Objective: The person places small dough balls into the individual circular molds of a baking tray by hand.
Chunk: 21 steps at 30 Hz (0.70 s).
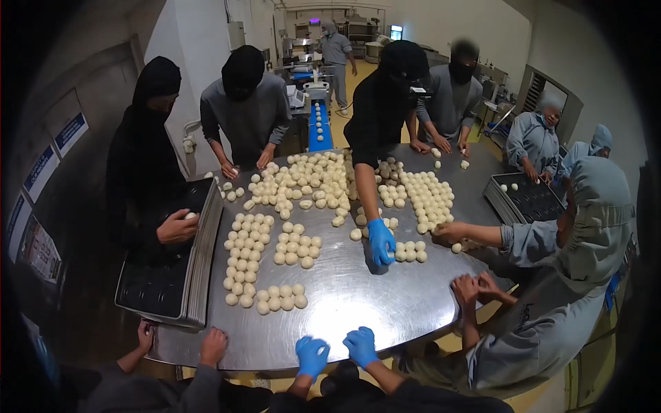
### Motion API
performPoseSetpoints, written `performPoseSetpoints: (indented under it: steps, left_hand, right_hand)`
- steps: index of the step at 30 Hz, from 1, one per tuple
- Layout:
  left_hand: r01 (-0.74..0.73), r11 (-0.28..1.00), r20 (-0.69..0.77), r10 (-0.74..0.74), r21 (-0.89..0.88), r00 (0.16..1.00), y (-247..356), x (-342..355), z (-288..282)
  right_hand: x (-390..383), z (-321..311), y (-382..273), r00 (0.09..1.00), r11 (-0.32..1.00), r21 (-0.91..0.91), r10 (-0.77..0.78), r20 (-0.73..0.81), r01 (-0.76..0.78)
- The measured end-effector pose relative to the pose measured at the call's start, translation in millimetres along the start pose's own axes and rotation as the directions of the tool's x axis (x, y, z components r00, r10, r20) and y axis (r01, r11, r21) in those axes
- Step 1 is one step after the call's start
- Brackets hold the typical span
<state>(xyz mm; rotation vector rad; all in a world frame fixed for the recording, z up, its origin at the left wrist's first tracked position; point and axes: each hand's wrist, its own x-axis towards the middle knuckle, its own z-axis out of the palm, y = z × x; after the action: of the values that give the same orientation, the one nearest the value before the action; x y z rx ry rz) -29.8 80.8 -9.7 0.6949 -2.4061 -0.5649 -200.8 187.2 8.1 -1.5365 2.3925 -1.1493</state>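
Observation:
At the near edge of the metal table, my left hand in a blue glove rests with its fingers slightly bent and nothing visible in it. Just right of it, my right hand, gloved too, leans on the same edge, loosely open. Nearest my left hand is a small block of round dough balls. A larger block of dough balls stands behind it to the left. Across the table, a co-worker's blue-gloved hand touches the end of a short group of dough balls.
Dough balls lie heaped at the far side, beside a neat block. Black trays are stacked at the left and right. Several co-workers surround the table, including one in grey. A blue conveyor ends behind it.

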Motion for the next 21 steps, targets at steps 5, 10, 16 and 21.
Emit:
performPoseSetpoints:
  steps: [5, 10, 16, 21]
  left_hand:
    - [0.281, 0.959, -0.042, -0.28, 0.036, 0.959, -21, 25, -12]
    - [0.006, 1.0, 0.0, -0.006, 0.013, 1.0, 9, -4, 14]
    - [0.382, 0.913, 0.081, -0.373, -0.142, 0.924, -16, 13, -19]
    - [-0.029, 0.988, 0.019, 0.027, 0.152, 0.999, 25, 39, 10]
  right_hand:
    - [25, -12, 44, 0.982, 0.918, -0.374, -0.172, -0.079, 0.13]
    - [-8, 14, 19, 0.998, 0.994, -0.084, -0.063, 0.014, 0.064]
    - [13, -39, 26, 0.991, 0.932, -0.363, 0.044, 0.127, 0.005]
    - [1, 27, 3, 0.997, 0.994, -0.109, -0.029, -0.069, 0.021]
